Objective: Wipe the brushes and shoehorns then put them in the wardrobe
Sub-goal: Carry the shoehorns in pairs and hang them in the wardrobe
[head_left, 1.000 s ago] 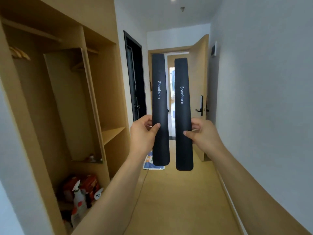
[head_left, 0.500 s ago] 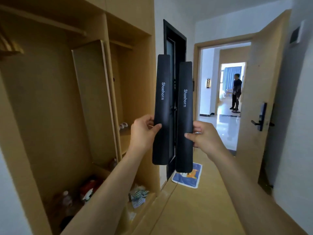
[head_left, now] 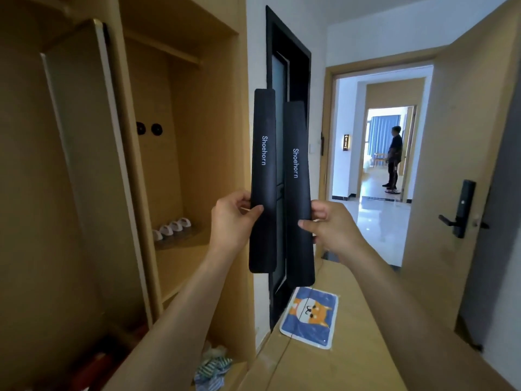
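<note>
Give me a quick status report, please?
Left hand pinches one flat black shoehorn, right hand pinches the other. Both upright, outside the wooden wardrobe. Nothing blocking.

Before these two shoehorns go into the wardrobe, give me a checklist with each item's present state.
1. Left hand grips the left shoehorn: ok.
2. Right hand pinches the right shoehorn: ok.
3. Shoehorns held upright and side by side, printed side toward the camera: ok.
4. Wardrobe open, its shelf showing bare wood in front of the small white items: ok.
5. Shoehorns wiped clean: cannot tell; no dirt shows on the black faces, but the backs are hidden.
6. Path from hands to shelf free of obstacles: ok.
</note>
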Demonstrator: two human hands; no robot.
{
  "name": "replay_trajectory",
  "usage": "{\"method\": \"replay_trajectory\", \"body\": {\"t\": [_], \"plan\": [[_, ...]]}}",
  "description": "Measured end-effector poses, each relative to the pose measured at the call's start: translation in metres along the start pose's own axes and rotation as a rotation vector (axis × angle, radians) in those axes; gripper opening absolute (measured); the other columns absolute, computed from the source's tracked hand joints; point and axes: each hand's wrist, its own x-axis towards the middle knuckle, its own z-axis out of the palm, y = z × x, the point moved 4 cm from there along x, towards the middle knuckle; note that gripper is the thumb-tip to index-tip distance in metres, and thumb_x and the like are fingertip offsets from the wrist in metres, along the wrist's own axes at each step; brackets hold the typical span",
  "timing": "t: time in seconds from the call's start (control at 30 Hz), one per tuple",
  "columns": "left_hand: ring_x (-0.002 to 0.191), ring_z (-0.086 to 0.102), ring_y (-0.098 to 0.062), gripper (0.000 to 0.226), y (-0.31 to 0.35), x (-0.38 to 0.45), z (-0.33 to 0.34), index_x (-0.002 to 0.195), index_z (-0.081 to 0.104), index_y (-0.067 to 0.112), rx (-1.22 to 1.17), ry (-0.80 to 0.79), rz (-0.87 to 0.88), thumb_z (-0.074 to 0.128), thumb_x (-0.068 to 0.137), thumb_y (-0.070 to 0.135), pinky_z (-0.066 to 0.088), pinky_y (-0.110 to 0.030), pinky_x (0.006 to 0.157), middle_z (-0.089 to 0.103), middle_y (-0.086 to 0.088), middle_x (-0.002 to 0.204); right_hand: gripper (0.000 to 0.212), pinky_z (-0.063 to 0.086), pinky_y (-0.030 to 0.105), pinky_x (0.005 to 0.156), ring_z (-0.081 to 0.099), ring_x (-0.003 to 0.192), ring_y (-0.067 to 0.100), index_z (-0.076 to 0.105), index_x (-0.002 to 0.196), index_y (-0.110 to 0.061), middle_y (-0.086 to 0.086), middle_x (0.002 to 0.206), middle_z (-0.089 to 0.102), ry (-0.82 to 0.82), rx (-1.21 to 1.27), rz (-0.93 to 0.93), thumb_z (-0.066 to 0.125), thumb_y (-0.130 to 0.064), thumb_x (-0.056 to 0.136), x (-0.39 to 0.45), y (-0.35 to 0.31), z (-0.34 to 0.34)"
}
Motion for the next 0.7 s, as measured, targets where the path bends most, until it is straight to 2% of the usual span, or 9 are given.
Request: {"method": "replay_trajectory", "body": {"t": [0.07, 0.13, 0.23, 0.33, 0.47, 0.57, 0.7], "plan": [[0.088, 0.068, -0.008, 0.011, -0.021, 0.042, 0.018, 0.097, 0.07, 0.021, 0.005, -0.011, 0.008, 0.072, 0.087, 0.017, 0.06, -0.029, 0.076, 0.071, 0.008, 0.092, 0.033, 0.053, 0.016, 0.054, 0.072, 0.073, 0.002, 0.071, 0.091, -0.035, -0.013, 0.08, 0.076, 0.004, -0.013, 0.011, 0.07, -0.002, 0.088, 0.04, 0.014, -0.002], [0.086, 0.067, -0.006, 0.011, -0.042, 0.081, 0.034, 0.096, 0.07, 0.02, 0.009, -0.022, 0.013, 0.073, 0.087, 0.016, 0.06, -0.028, 0.075, 0.071, 0.008, 0.091, 0.028, 0.05, 0.015, 0.051, 0.071, 0.069, 0.001, 0.072, 0.096, -0.028, -0.009, 0.08, 0.076, 0.019, -0.027, 0.016, 0.069, 0.0, 0.088, 0.079, 0.03, -0.004], [0.085, 0.067, -0.006, 0.01, -0.075, 0.128, 0.053, 0.096, 0.071, 0.019, 0.018, -0.016, 0.024, 0.073, 0.087, 0.016, 0.058, -0.026, 0.074, 0.071, 0.008, 0.09, 0.025, 0.055, 0.02, 0.054, 0.072, 0.073, 0.006, 0.073, 0.101, -0.022, 0.0, 0.087, 0.077, 0.02, -0.04, 0.024, 0.069, -0.001, 0.089, 0.133, 0.057, -0.002], [0.088, 0.067, -0.007, 0.011, -0.107, 0.164, 0.065, 0.097, 0.07, 0.02, 0.033, -0.023, 0.012, 0.072, 0.088, 0.016, 0.058, -0.026, 0.076, 0.07, 0.009, 0.092, 0.023, 0.062, 0.034, 0.068, 0.073, 0.084, 0.018, 0.073, 0.104, -0.019, 0.005, 0.091, 0.077, 0.002, -0.049, 0.023, 0.069, -0.002, 0.089, 0.182, 0.083, 0.012], [0.09, 0.066, -0.008, 0.013, -0.15, 0.205, 0.072, 0.1, 0.069, 0.022, 0.071, 0.001, -0.027, 0.071, 0.088, 0.017, 0.059, -0.028, 0.077, 0.07, 0.009, 0.095, 0.026, 0.058, 0.026, 0.063, 0.073, 0.079, 0.01, 0.073, 0.095, -0.026, -0.005, 0.083, 0.077, -0.047, -0.003, 0.007, 0.069, -0.001, 0.088, 0.242, 0.118, 0.039], [0.089, 0.066, -0.008, 0.013, -0.18, 0.229, 0.071, 0.1, 0.069, 0.022, 0.124, 0.044, -0.023, 0.07, 0.088, 0.016, 0.058, -0.026, 0.076, 0.07, 0.009, 0.094, 0.02, 0.057, 0.027, 0.062, 0.073, 0.082, 0.017, 0.073, 0.102, -0.016, 0.0, 0.086, 0.076, -0.1, 0.04, -0.005, 0.069, -0.002, 0.089, 0.288, 0.146, 0.064], [0.087, 0.066, -0.003, 0.015, -0.22, 0.265, 0.063, 0.1, 0.069, 0.023, 0.228, 0.115, -0.053, 0.071, 0.087, 0.016, 0.054, -0.022, 0.074, 0.07, 0.011, 0.092, 0.024, 0.062, 0.037, 0.074, 0.073, 0.091, 0.02, 0.072, 0.11, -0.015, 0.002, 0.096, 0.076, -0.205, 0.114, -0.037, 0.07, -0.004, 0.089, 0.352, 0.175, 0.103]]}}
